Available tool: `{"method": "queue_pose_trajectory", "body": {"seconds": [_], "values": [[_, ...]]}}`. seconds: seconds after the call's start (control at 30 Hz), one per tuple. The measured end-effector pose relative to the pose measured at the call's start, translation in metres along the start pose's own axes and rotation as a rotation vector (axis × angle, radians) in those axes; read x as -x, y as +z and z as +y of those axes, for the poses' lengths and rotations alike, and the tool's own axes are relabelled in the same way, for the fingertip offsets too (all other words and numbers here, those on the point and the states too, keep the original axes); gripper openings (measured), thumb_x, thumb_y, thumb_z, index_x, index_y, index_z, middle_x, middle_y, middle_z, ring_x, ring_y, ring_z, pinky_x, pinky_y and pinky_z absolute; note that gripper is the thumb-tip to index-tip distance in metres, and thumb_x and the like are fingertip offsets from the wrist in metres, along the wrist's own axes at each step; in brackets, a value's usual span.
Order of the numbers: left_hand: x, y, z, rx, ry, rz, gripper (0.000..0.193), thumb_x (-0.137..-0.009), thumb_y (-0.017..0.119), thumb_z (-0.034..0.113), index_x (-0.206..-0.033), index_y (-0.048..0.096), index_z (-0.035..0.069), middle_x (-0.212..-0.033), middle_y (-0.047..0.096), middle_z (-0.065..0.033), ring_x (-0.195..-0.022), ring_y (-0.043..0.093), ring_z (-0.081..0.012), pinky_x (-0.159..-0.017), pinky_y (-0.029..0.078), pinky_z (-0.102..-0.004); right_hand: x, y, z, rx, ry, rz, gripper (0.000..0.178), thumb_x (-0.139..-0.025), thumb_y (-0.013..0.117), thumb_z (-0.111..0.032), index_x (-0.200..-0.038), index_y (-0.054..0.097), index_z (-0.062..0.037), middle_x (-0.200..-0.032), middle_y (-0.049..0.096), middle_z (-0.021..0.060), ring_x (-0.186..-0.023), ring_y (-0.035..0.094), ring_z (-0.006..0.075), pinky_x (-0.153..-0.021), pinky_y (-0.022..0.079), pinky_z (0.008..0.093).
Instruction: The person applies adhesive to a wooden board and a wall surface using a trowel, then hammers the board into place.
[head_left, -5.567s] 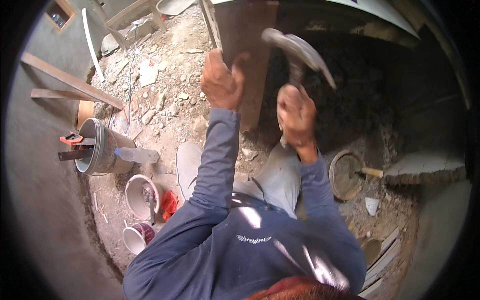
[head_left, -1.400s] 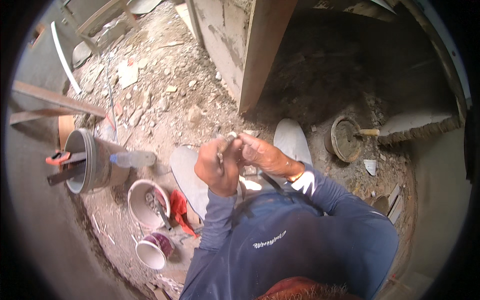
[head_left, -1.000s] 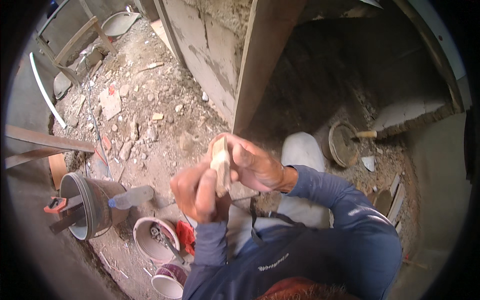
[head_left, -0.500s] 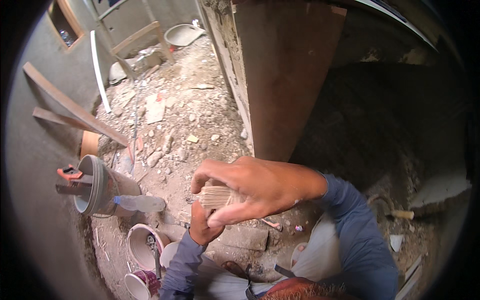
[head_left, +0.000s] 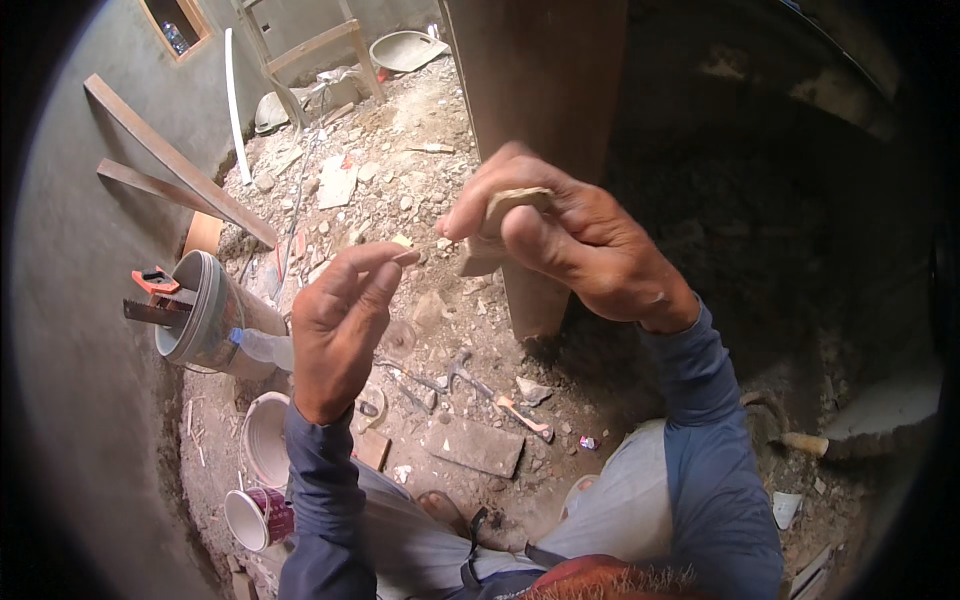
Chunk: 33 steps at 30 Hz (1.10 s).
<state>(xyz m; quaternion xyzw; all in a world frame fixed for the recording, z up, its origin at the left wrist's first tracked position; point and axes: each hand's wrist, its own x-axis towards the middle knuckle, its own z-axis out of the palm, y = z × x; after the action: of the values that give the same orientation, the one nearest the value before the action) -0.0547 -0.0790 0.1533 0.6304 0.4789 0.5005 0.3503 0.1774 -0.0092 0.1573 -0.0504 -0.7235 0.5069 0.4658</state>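
Note:
My right hand is raised near the upright brown panel, its fingers and thumb wrapped round a small beige block. The block's face had fine parallel ridges earlier; now my fingers cover much of it. To the left, my left hand is lifted over the rubble with thumb and forefinger pinched together. Anything between those fingertips is too fine to make out. On the ground below lie a claw hammer with an orange and black handle and a flat slab.
A bucket with an orange-handled saw stands left, beside a clear plastic bottle. Nearer are a pinkish bucket and a small pail. Planks lean on the wall. The brown panel rises ahead.
My hands, together round the block earlier, have drawn apart. The right has lifted away with the block, tilting it; the left has moved left and up. The hammer has come into sight.

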Motion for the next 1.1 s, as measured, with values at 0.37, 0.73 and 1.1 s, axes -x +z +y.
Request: {"method": "queue_pose_trajectory", "body": {"seconds": [0.37,0.73,1.1], "values": [[0.013,0.010,0.010,0.167,0.008,-0.126,0.020,-0.103,0.056,0.015,-0.115,0.065,0.002,-0.076,0.053,0.0067,-0.062,0.041,-0.0004,-0.054,0.031,-0.0178,-0.023,0.026,-0.014,0.042,-0.123,0.356,0.028,-0.097,0.066,-0.028,-0.114,0.066,-0.0051,-0.103,0.067,0.0038,-0.087,0.064,0.0083,-0.074,0.052,0.0207],[0.014,-0.006,0.006,0.206,0.102,-0.040,0.019,-0.103,0.056,0.014,-0.115,0.062,0.001,-0.068,0.048,0.0085,-0.052,0.034,0.0012,-0.046,0.024,-0.0181,-0.033,0.005,-0.006,0.096,-0.198,0.487,0.020,-0.095,0.069,-0.014,-0.106,0.058,-0.0012,-0.092,0.069,0.0114,-0.079,0.072,0.0177,-0.067,0.061,0.0271],[-0.002,-0.034,-0.020,-0.066,0.199,0.279,0.027,-0.100,0.062,0.020,-0.118,0.069,0.001,-0.067,0.045,0.0105,-0.056,0.030,0.0016,-0.050,0.018,-0.0189,0.001,-0.043,-0.037,0.349,-0.065,-0.123,0.031,-0.096,0.065,-0.013,-0.123,0.062,0.0025,-0.082,0.068,0.0087,-0.063,0.064,0.0127,-0.054,0.054,0.0273]]}}
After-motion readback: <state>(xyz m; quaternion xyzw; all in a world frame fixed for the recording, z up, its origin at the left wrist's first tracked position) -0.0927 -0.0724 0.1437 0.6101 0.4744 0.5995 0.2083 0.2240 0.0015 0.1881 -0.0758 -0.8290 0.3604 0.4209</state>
